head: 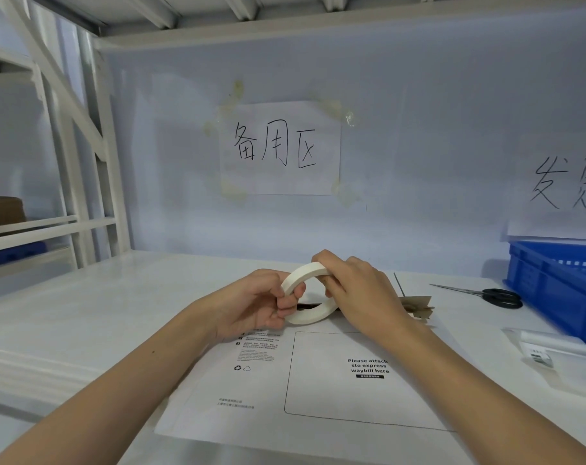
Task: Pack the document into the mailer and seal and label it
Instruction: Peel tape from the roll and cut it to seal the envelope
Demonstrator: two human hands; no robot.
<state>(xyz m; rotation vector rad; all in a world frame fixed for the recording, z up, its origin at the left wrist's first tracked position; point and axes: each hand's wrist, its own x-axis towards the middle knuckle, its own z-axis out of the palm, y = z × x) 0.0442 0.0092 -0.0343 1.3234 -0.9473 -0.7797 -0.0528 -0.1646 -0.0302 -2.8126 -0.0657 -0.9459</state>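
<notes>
The mailer (318, 391) lies flat on the surface (100, 313) just below both hands. The left hand (251, 303) and right hand (358, 290) both grip the tape roll (305, 280); sealing seems underway, and next its loose end needs finding. Scissors (486, 293) lie beyond the right hand.

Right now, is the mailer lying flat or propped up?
Flat. The mailer lies printed side up on the table, beneath the tape roll both hands hold.
</notes>
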